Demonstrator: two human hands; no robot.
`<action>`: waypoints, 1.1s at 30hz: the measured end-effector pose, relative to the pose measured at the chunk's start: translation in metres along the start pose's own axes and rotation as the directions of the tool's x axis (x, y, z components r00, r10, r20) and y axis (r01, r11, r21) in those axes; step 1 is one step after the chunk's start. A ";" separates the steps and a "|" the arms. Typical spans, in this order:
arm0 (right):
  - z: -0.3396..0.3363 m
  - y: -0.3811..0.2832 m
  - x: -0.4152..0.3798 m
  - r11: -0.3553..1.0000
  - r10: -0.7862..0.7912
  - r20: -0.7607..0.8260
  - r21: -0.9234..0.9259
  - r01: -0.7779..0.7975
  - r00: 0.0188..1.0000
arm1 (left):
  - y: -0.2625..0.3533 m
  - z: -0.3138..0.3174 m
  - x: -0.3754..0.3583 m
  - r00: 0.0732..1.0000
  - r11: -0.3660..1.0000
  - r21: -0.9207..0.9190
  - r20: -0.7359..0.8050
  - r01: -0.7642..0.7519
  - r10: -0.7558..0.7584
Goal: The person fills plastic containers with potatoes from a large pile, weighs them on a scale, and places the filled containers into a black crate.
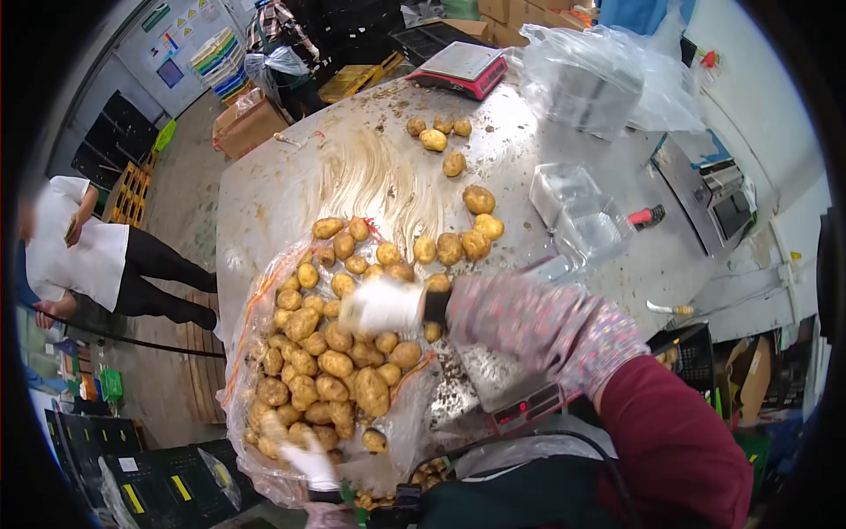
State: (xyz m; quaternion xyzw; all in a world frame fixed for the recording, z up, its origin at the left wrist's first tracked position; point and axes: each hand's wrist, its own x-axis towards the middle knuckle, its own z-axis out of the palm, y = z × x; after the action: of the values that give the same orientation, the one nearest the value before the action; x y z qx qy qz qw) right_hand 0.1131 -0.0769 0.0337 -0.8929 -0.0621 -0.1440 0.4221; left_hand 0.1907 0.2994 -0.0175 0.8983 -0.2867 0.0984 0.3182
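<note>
A heap of muddy potatoes [334,363] lies on an opened clear plastic bag [256,317] with an orange edge, at the near left of the metal table. My right hand [384,306], in a white glove, reaches across the top of the heap, its fingers smeared by motion. At the heap's near side, my left hand [310,460], also white-gloved, is against the potatoes and blurred as well. Several more potatoes [449,249] form a loose line running away from the pile. Under my right forearm a scale [529,410] shows red digits.
Clear plastic trays [582,216] stand at the right, by a wrapping machine [705,194]. A second red scale [458,66] and plastic bags [652,79] are at the back. A knife [670,309] lies on the right edge. One person [88,247] stands left, another [282,53] behind.
</note>
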 end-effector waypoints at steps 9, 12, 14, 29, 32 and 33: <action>-0.264 0.310 -0.049 0.585 0.641 -0.621 0.016 -0.811 0.450 | 0.119 0.107 -0.052 0.935 0.960 0.278 0.347 -0.028 -0.073; -0.314 0.427 -0.065 0.552 0.607 -0.749 0.157 -0.819 0.265 | 0.115 0.116 -0.049 0.955 0.980 0.198 0.282 0.034 -0.090; -0.315 0.464 -0.053 0.461 0.598 -0.788 0.184 -0.868 0.150 | 0.112 0.118 -0.042 0.942 0.962 0.270 0.307 0.046 -0.132; -0.283 0.459 0.120 0.209 0.849 -0.452 -0.186 -0.960 0.273 | 0.113 0.119 -0.032 0.883 0.920 0.377 0.388 0.108 -0.263; -0.275 0.459 0.110 0.469 0.883 -0.098 0.162 -0.869 0.458 | 0.111 0.117 -0.037 0.882 0.919 0.379 0.390 0.106 -0.262; -0.275 0.458 0.109 0.455 0.886 -0.126 0.053 -0.889 0.446 | 0.110 0.116 -0.040 0.885 0.921 0.376 0.388 0.105 -0.259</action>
State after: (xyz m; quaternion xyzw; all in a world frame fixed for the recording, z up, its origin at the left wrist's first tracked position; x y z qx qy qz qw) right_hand 0.2666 -0.5812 -0.1038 -0.7862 0.4435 0.0369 0.4289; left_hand 0.0939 0.1751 -0.0662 0.9623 -0.2412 -0.0844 0.0930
